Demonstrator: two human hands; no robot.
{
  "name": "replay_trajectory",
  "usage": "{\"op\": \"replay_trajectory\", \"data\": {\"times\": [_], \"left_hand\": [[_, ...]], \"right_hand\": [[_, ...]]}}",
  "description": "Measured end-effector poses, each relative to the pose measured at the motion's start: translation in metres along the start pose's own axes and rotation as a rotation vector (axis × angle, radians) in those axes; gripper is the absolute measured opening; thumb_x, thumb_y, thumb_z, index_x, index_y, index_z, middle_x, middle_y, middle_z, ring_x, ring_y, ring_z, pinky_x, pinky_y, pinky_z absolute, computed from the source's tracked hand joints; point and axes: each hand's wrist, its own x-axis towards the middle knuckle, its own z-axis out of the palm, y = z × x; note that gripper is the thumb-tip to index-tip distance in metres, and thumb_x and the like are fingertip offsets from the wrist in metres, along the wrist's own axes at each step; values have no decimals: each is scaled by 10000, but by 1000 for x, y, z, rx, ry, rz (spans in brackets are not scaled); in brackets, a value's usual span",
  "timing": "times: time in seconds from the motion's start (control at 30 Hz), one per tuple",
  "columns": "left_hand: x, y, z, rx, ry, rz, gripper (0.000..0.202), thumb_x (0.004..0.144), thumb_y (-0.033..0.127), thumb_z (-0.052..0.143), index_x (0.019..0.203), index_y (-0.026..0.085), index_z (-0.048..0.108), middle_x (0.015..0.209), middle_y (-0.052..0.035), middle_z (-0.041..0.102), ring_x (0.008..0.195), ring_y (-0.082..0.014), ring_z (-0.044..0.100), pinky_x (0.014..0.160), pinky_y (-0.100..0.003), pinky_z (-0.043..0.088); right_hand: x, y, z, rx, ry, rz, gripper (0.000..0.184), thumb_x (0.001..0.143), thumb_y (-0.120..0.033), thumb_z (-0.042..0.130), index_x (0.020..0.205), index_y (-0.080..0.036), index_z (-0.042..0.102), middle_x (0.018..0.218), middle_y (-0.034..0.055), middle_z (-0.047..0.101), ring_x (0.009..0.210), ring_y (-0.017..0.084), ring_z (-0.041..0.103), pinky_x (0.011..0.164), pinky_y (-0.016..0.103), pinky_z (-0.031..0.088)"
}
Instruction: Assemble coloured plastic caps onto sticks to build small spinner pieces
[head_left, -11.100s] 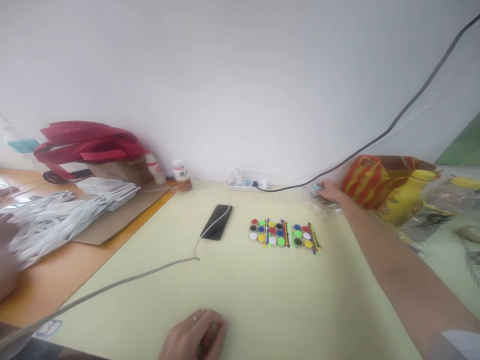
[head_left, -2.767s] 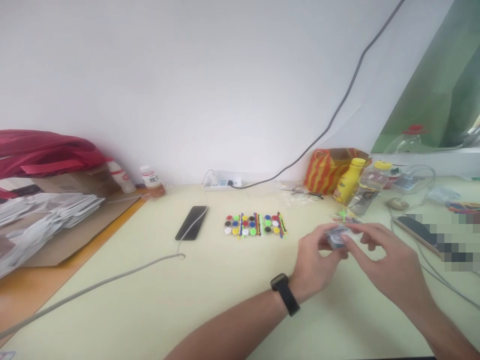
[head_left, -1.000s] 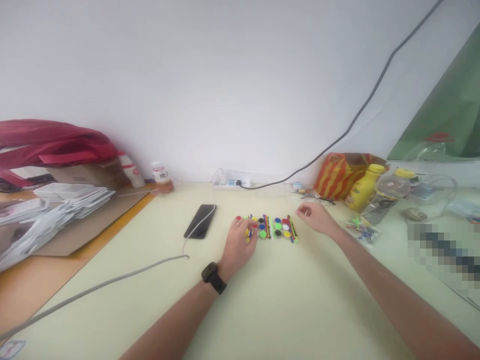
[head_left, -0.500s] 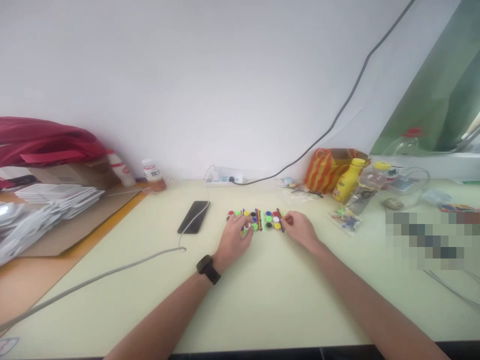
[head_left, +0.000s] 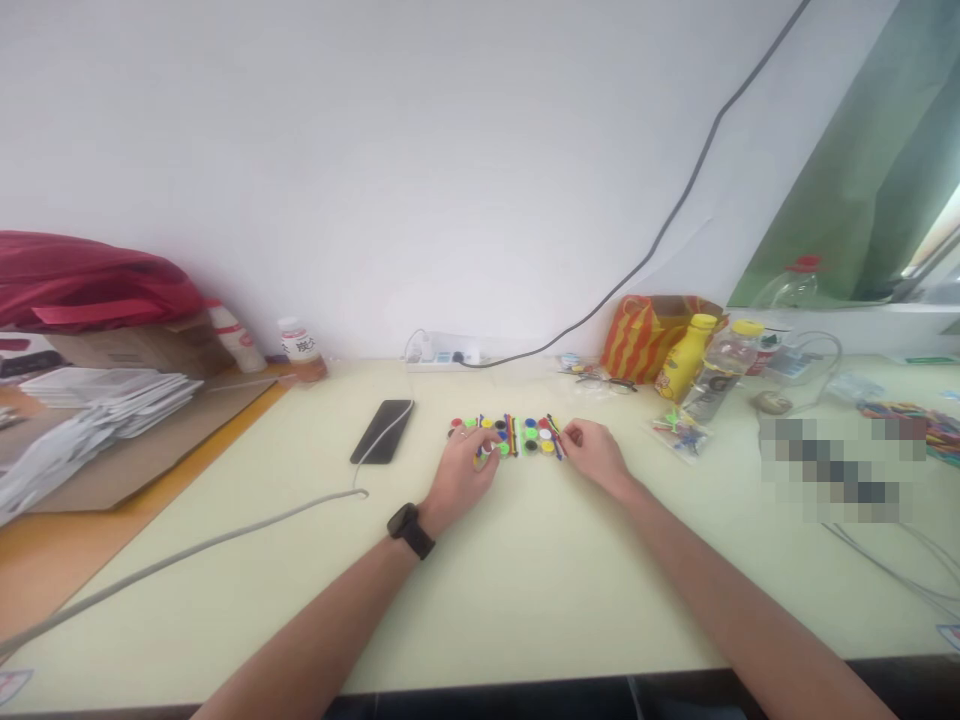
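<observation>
A small grid of coloured round caps and thin coloured sticks (head_left: 517,436) lies on the pale yellow table (head_left: 525,580). My left hand (head_left: 461,472), with a black watch on its wrist, rests at the grid's left part with fingers curled onto the pieces. My right hand (head_left: 592,455) sits at the grid's right end, fingertips pinched against a stick there. What each pinch holds is too small to make out.
A black phone (head_left: 382,431) on a white cable lies left of the grid. A power strip (head_left: 442,353) sits at the wall. Bottles, an orange striped bag (head_left: 645,335) and small packets (head_left: 679,432) crowd the right. White bags (head_left: 82,420) and a red bag pile up left.
Both hands have come together onto the coloured grid; the right hand moved from behind it to its right end. Earlier they held a small packet, which now lies at the right.
</observation>
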Motion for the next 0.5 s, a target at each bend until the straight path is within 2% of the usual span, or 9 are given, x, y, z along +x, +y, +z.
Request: {"op": "replay_trajectory", "data": {"times": [0.23, 0.37, 0.5], "left_hand": [[0, 1, 0, -18, 7, -11, 125, 929, 158, 569, 967, 239, 657, 867, -28, 647, 900, -234, 597, 907, -427, 482], [-1, 0, 1, -18, -5, -7, 135, 928, 149, 567, 983, 236, 654, 875, -30, 642, 914, -234, 602, 907, -423, 487], [-1, 0, 0, -18, -1, -12, 134, 928, 152, 570, 981, 239, 657, 871, -27, 643, 904, -232, 599, 900, -418, 487]], "right_hand": [[7, 13, -1, 54, -23, -85, 235, 925, -267, 491, 934, -221, 722, 822, 30, 764, 687, 179, 664, 637, 273, 464], [12, 17, -2, 29, -39, -151, 235, 894, -241, 524, 959, -227, 750, 915, 41, 756, 752, 186, 659, 694, 285, 475], [15, 18, -1, -13, -45, -195, 185, 870, -223, 562, 927, -221, 737, 891, 39, 725, 769, 184, 634, 730, 291, 467]]}}
